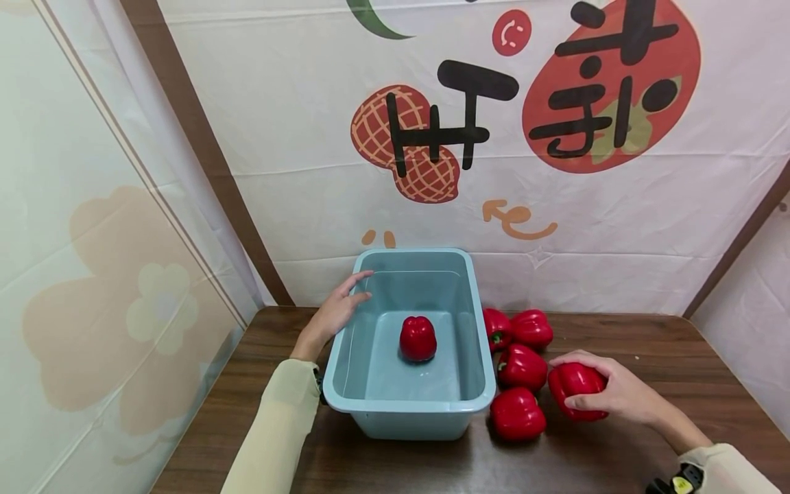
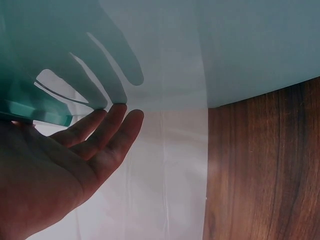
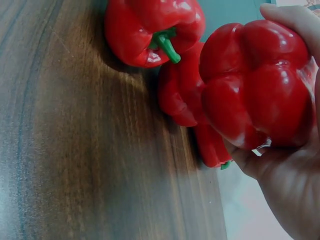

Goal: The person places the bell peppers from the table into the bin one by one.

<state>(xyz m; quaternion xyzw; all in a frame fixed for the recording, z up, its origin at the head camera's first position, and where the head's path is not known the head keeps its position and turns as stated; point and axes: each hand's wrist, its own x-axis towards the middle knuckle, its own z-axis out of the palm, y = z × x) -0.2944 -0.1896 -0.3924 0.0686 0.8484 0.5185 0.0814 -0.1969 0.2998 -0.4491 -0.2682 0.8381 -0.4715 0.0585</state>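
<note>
My right hand [image 1: 623, 392] holds a glossy red bell pepper [image 1: 577, 391] near the table surface, thumb and fingers curled around its sides. Its lobed bottom faces the right wrist camera, and no stem shows there. At the left rim of a light blue plastic bin [image 1: 410, 406] is my left hand [image 1: 336, 310], its fingers fairly straight. The left wrist view shows several of these fingers [image 2: 117, 135] against the bin's shiny outer wall, which mirrors them. One red bell pepper [image 1: 417, 339] sits on the bin floor.
Several more red bell peppers [image 1: 522, 366] lie on the wooden table [image 1: 654, 343] along the bin's right side. One pepper [image 3: 155, 30] shows a green stem in the right wrist view. A printed white cloth [image 1: 296, 171] hangs behind the bin.
</note>
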